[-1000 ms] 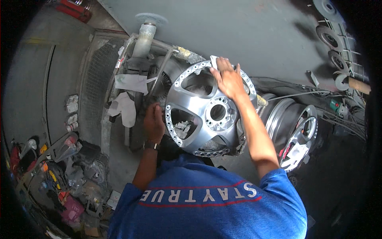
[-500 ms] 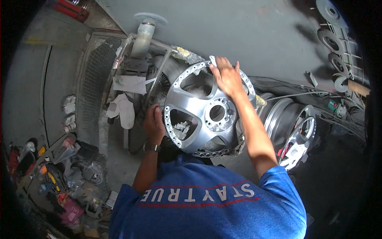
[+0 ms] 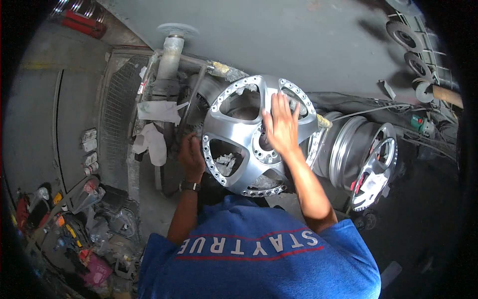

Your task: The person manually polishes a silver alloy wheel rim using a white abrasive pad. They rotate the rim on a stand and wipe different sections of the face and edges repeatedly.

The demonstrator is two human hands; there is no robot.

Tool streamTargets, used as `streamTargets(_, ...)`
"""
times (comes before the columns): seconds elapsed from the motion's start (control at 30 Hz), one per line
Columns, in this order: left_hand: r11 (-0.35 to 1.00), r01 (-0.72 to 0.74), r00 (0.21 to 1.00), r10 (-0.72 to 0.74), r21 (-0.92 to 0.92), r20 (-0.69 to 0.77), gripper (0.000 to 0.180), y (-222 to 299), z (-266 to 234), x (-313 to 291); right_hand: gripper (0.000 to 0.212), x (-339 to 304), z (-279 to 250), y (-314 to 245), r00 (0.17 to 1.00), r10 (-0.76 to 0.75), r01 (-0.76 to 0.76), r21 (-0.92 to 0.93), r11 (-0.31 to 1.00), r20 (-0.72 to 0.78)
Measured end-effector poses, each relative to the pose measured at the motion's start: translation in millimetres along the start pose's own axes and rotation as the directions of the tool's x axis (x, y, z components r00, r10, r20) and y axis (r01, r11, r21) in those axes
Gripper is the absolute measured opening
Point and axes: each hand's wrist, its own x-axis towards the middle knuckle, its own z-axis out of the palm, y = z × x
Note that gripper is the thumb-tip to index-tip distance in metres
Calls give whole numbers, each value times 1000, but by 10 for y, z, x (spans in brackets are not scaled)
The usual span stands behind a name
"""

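Observation:
A silver five-spoke wheel face [image 3: 230, 130] with a ring of bolt holes around its edge stands tilted in front of me. My left hand [image 3: 191, 155] is curled at its left edge, with some of the fingers hidden or in shadow. Flat on the upper spoke, just above the centre hole, lies my right hand [image 3: 282, 122], fingers stretched out and pointing up. I cannot make out whether anything thin is under that palm. Crumpled whitish material [image 3: 225, 163] shows through the left opening of the wheel face.
Behind the wheel face is a machine with a grey disc [image 3: 178, 31] on a wrapped shaft. White cloths [image 3: 152, 143] hang left of it. On the right are a wheel barrel [image 3: 343, 144] and another silver wheel face [image 3: 373, 179]. Cluttered tools and bags [image 3: 99, 224] lie at lower left.
My right hand has moved down from the top rim onto the upper spoke near the centre. The wheel face has turned slightly. My left hand remains at the left edge.

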Motion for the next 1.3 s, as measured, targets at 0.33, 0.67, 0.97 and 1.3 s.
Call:
streamTargets(0.33,991,-80,996,82,110,-17,34,87,-24,15,73,450,72,-25,998,52,-51,-24,998,47)
streamTargets(0.67,994,-49,999,50,98,-2,31,47,27,21,68,933,154,117,986,-12,3,56,998,164)
streamTargets(0.97,995,-16,999,19,98,-35,32,11,37,-13,64,922,-81,468,947,158,-174,32,984,281)
streamTargets(1.3,997,-20,999,23,75,-38,32,101,10,-3,55,1027,-190,526,912,48,-36,-38,999,407)
